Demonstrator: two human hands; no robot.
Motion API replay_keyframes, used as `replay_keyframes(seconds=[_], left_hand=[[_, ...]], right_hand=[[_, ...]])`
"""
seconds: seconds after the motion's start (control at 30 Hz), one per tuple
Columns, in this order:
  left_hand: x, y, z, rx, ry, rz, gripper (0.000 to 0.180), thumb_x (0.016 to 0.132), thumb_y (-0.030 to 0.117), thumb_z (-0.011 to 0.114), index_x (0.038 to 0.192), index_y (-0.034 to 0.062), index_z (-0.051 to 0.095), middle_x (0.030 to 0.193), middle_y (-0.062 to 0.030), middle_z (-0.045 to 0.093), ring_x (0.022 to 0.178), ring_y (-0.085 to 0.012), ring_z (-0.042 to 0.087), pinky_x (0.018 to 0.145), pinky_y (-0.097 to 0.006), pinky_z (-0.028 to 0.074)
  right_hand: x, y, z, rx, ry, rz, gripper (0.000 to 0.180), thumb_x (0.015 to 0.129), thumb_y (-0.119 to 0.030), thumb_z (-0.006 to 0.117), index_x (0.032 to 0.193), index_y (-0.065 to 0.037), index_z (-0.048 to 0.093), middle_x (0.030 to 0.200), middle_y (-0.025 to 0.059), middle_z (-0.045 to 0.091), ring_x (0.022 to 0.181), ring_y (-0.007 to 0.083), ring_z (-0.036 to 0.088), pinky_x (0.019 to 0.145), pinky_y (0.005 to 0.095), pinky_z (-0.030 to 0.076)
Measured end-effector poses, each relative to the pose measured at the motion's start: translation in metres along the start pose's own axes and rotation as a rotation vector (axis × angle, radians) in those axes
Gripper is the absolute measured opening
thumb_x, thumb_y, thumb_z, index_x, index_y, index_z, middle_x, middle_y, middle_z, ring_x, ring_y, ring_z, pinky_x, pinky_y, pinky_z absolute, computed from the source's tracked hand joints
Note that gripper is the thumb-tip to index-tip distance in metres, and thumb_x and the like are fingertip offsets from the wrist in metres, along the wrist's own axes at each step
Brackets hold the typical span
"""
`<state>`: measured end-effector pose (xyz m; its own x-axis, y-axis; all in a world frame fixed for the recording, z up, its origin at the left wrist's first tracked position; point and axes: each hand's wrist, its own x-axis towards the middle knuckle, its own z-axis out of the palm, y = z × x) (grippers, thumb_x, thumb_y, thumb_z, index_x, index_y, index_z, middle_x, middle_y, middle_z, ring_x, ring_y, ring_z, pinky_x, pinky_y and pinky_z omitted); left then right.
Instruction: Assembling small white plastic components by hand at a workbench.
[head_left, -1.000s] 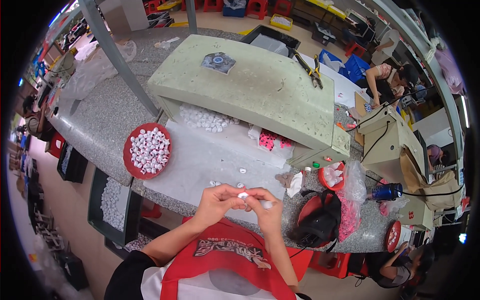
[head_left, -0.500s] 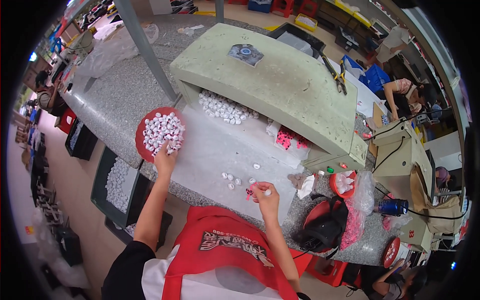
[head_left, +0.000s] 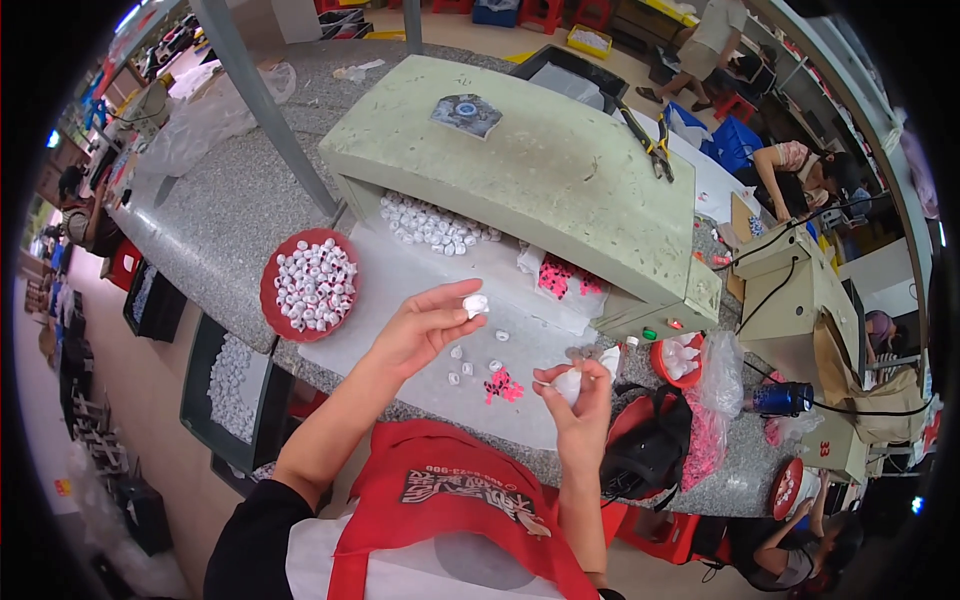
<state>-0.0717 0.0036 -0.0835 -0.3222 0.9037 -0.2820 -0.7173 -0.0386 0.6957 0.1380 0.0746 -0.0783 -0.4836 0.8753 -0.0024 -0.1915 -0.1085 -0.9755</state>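
Between the thumb and fingers of my left hand point(head_left: 425, 328) is a small white round piece point(head_left: 475, 304), raised above the white paper sheet point(head_left: 350, 345). My right hand point(head_left: 585, 405) is closed around a white, rounded bottle-like object point(head_left: 566, 386), partly covered by the fingers. A little pile of pink pieces with dark spots point(head_left: 503, 386) lies on the sheet between my hands. Several loose white pieces point(head_left: 454, 379) are scattered beside it. To the left, a red scalloped bowl point(head_left: 270, 305) holds many similar white pieces with reddish marks.
A pale green box-like housing point(head_left: 560, 160) spans the bench, white pieces point(head_left: 440, 224) and pink pieces point(head_left: 568, 280) in its opening. Pliers point(head_left: 650, 145) lie on top. At right are a small red bowl point(head_left: 664, 374), a black bag point(head_left: 645, 445) and a blue canister point(head_left: 782, 398). Other people work nearby.
My left hand has left the red bowl and come right with a white piece. My right hand has moved right and slightly away from the pink pile, still with a white object.
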Motion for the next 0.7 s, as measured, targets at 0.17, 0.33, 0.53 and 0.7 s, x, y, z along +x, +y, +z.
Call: replay_keyframes(seconds=[0.17, 0.33, 0.53, 0.7], left_hand=[[-0.026, 0.007, 0.046, -0.458, -0.385, -0.085, 0.041, 0.083, -0.002, 0.046, 0.123, -0.0025, 0.039, 0.113, -0.0221, 0.049, 0.097, -0.0317, 0.055, 0.085, -0.032, 0.048], [-0.038, 0.002, 0.064, -0.465, -0.429, -0.261, 0.031, 0.081, 0.000, 0.051, 0.112, -0.0008, 0.048, 0.108, -0.0160, 0.051, 0.108, -0.0278, 0.049, 0.089, -0.029, 0.045], [-0.051, -0.006, 0.085, 0.289, -0.168, 0.222, 0.028, 0.077, -0.007, 0.055, 0.104, -0.0020, 0.051, 0.108, -0.0149, 0.051, 0.100, -0.0240, 0.055, 0.082, -0.028, 0.049], [-0.058, -0.012, 0.092, 0.379, -0.035, 0.455, 0.030, 0.073, -0.016, 0.055, 0.100, -0.0055, 0.048, 0.103, -0.0153, 0.051, 0.101, -0.0256, 0.055, 0.084, -0.033, 0.049]], right_hand=[[-0.007, -0.064, 0.009, -0.011, 0.057, -0.117, 0.030, 0.072, 0.005, 0.053, 0.099, -0.001, 0.044, 0.087, 0.0134, 0.056, 0.078, 0.0208, 0.060, 0.061, 0.0253, 0.049], [-0.030, -0.081, 0.015, -0.022, 0.246, -0.243, 0.028, 0.067, -0.008, 0.052, 0.093, 0.002, 0.049, 0.079, 0.0089, 0.051, 0.071, 0.0123, 0.051, 0.060, 0.0217, 0.043], [-0.043, -0.085, 0.016, -0.252, 0.291, -0.372, 0.022, 0.066, -0.007, 0.054, 0.086, 0.001, 0.052, 0.079, 0.0071, 0.052, 0.068, 0.0101, 0.048, 0.063, 0.0212, 0.040], [-0.038, -0.077, 0.012, -0.401, 0.116, -0.504, 0.019, 0.069, -0.007, 0.061, 0.086, 0.001, 0.054, 0.074, 0.0087, 0.058, 0.061, 0.0118, 0.054, 0.055, 0.0211, 0.043]])
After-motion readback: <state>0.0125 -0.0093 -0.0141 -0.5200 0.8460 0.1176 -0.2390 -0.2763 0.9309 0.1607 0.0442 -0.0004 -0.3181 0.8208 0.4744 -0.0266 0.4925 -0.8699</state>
